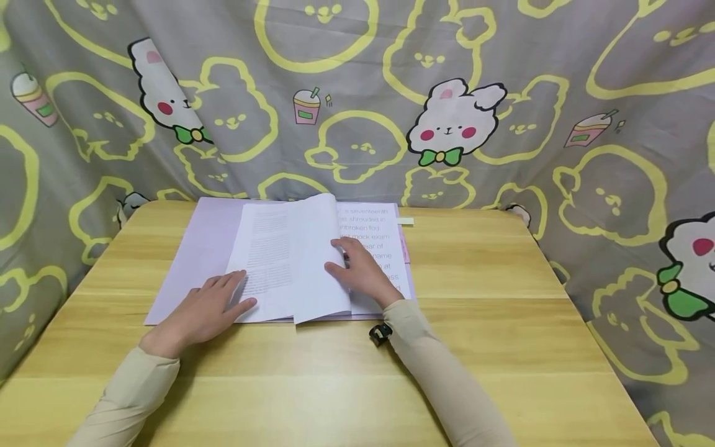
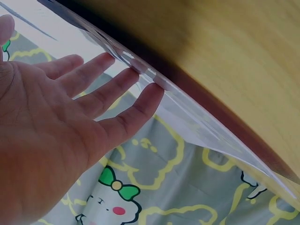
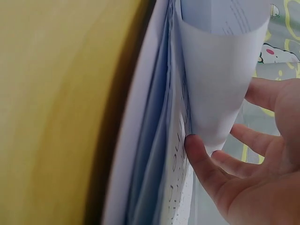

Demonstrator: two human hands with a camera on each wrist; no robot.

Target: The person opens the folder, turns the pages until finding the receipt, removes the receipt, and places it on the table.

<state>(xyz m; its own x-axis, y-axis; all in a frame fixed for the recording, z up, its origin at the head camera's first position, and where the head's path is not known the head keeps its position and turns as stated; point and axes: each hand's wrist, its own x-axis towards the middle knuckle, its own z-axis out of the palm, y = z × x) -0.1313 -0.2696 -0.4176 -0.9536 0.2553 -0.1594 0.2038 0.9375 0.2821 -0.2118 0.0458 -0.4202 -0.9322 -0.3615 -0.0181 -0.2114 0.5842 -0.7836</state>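
"How are the fingers?"
"Left hand (image 1: 203, 311): spread, nearly straight, resting on the left page (image 1: 267, 248), gripping nothing. Right hand (image 1: 364, 270): loosely parted, touching the curled sheet (image 1: 317, 267)."
"And around them?"
"The open lilac folder (image 1: 209, 245) lies on the table's (image 1: 313, 391) far side, left of middle; a patterned curtain (image 1: 357, 87) hangs beyond."

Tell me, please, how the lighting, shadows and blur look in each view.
Head: soft glare on the table, shadow beside the left sleeve, left page too fine to read; left wrist: tilted, with dark shadow along the folder; right wrist: table grain blurred.
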